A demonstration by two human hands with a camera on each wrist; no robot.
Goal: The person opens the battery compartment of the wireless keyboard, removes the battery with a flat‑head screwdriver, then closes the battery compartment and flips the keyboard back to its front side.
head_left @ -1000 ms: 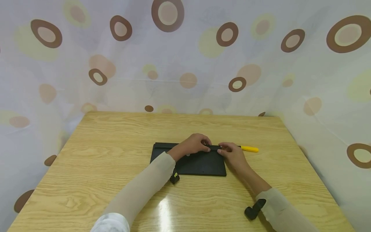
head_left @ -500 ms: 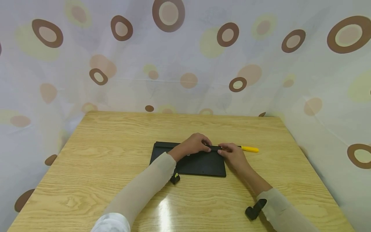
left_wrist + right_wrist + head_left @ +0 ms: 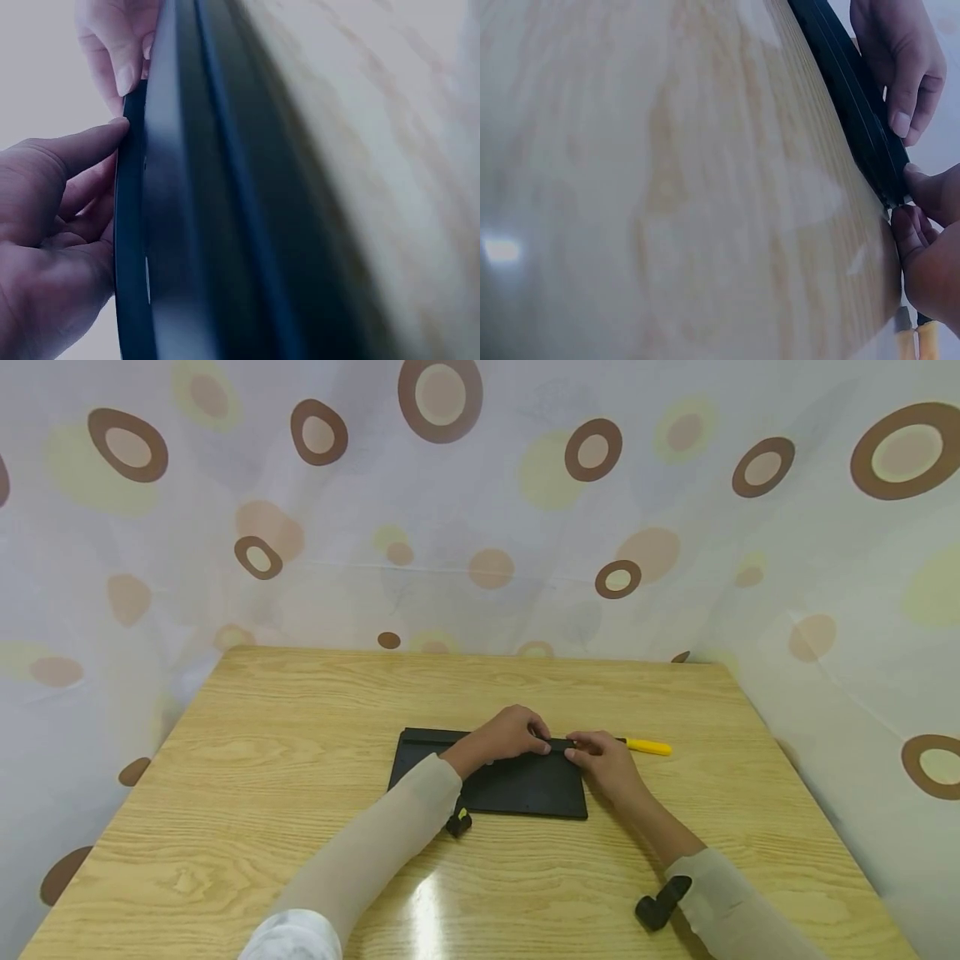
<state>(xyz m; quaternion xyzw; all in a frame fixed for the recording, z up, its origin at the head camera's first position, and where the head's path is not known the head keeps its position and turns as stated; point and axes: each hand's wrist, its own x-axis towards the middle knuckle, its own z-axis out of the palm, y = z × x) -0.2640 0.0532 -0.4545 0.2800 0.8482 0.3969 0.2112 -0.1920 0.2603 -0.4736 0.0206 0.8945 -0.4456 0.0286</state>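
Observation:
A flat black rectangular panel (image 3: 525,785) lies on the wooden table, with a raised black strip (image 3: 557,745) along its far edge. My left hand (image 3: 506,735) pinches this strip right of its middle, the thumb on the near side and the fingers behind. In the left wrist view, the left thumb (image 3: 97,142) presses against the strip's face. At the strip's right end, my right hand (image 3: 606,764) pinches the corner between thumb and fingers, seen too in the right wrist view. The left forearm hides part of the panel.
A tool with a yellow handle (image 3: 648,747) lies just right of the panel, its front part behind the right hand. The wooden table (image 3: 225,827) reaches to a patterned curtain (image 3: 480,510) at the back and sides.
Both hands keep their grip at the strip's right part and have barely moved. The whole view has shifted very slightly.

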